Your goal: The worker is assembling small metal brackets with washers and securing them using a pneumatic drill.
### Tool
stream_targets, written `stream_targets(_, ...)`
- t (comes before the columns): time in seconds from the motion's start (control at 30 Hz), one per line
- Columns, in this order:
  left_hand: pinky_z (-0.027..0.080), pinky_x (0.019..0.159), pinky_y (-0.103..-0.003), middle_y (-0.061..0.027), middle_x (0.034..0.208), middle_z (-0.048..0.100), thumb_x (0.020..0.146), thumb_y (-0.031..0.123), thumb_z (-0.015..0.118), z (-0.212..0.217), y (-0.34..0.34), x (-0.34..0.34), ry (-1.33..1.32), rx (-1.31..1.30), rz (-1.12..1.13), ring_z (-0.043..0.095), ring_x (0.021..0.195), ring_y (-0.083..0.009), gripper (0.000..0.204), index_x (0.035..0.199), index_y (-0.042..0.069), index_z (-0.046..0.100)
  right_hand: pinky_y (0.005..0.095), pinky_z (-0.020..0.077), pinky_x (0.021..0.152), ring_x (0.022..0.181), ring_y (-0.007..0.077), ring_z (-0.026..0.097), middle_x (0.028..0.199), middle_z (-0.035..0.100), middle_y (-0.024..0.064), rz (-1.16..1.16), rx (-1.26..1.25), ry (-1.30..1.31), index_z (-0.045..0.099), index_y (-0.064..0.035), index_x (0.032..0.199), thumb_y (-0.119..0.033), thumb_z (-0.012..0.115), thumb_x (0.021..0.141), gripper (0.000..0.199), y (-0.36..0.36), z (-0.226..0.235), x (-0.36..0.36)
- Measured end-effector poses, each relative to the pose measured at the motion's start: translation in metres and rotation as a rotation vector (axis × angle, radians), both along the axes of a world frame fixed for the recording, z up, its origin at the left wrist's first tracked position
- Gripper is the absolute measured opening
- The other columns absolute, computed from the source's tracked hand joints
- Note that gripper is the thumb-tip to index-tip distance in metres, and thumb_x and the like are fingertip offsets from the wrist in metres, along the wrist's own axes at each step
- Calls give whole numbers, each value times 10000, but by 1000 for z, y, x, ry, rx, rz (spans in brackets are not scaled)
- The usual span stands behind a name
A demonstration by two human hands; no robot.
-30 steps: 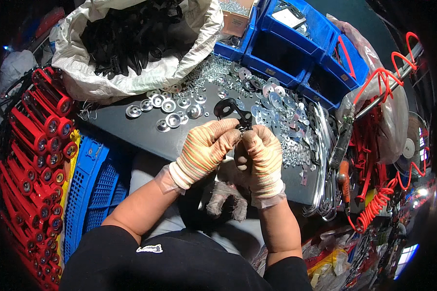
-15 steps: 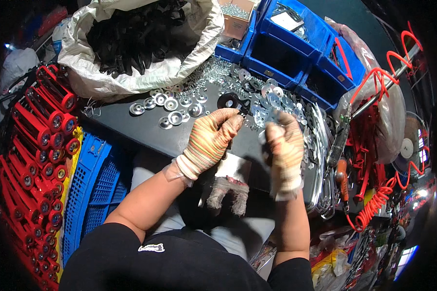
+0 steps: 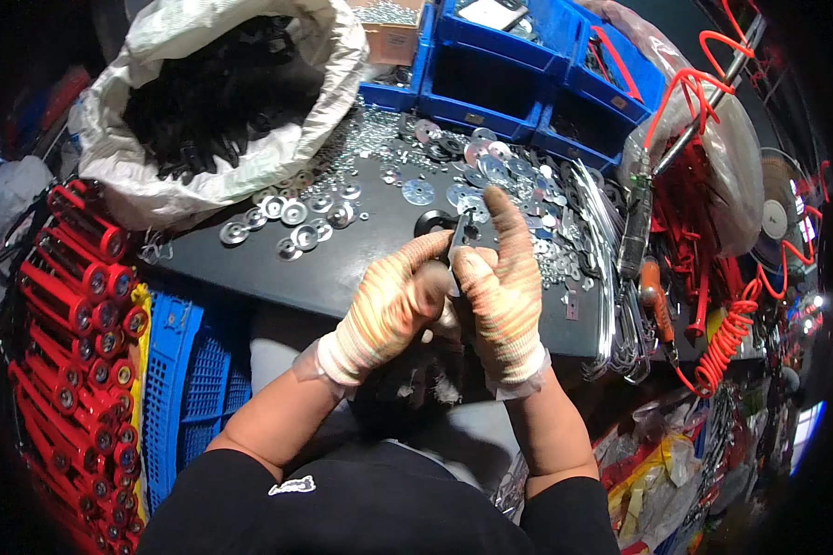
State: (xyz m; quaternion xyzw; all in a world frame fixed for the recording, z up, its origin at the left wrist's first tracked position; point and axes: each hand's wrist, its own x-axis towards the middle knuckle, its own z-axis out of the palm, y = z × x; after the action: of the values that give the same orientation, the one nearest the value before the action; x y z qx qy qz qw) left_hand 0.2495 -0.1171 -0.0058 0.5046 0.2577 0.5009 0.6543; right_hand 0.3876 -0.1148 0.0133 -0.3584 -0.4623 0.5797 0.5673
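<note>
While both gloved hands meet, left hand point(image 3: 393, 310) and right hand point(image 3: 502, 291) closed around black part point(image 3: 458, 239)

The two hands, left hand point(image 3: 393, 310) and right hand point(image 3: 502, 294), meet at the near edge of the tabletop point(image 3: 342, 264), with a small part point(image 3: 457, 239) between them. Behind the left hand lie cup washers point(image 3: 292, 215); behind the right one, flat washers point(image 3: 491, 171). A sack point(image 3: 222, 111) stands far left, bins point(image 3: 518, 65) at the back. Rollers point(image 3: 79, 305) are stacked at the left, a crate point(image 3: 190, 370) beside them. At the right hang what seem to be hooks point(image 3: 620, 277).
</note>
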Motion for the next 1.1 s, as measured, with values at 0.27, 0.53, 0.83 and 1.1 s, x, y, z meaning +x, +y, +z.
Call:
stream_targets(0.27, 482, 771, -286, -91, 1013, 592, 849, 172, 611, -33, 32, -28, 479, 276, 147, 564, 855, -123, 448, 1241, 10, 467, 462, 500, 642, 700, 382, 630, 800, 652, 179, -428, -425, -2172, 513, -91, 1156, -273, 685, 785, 448, 13, -25, 200)
stream_targets(0.53, 359, 980, -299, -74, 1125, 564, 741, 267, 758, -10, 32, -8, 253, 146, 97, 480, 1081, -150, 632, 1239, -5, 480, 351, 483, 762, 815, 280, 626, 927, 635, 222, -510, -78, -1506, 517, 11, 1190, -259, 706, 770, 534, -5, -36, 229)
stream_targets(0.83, 428, 856, -261, -44, 1028, 582, 740, 151, 746, -3, 16, -5, 169, 43, 74, 522, 938, -101, 554, 1218, 5, 507, 333, 455, 778, 717, 185, 533, 795, 566, 62, -457, -205, -617, 550, 46, 1171, -256, 620, 856, 441, -49, -17, 220)
stream_targets(1.1, 450, 537, -249, -21, 813, 551, 750, 83, 722, -5, 19, 11, 21, -37, -29, 510, 605, -95, 527, 1226, 33, 501, 155, 347, 478, 568, 84, 422, 714, 507, 0, -231, -443, 115, 311, -62, 1401, -104, 622, 865, 622, -90, -30, 142)
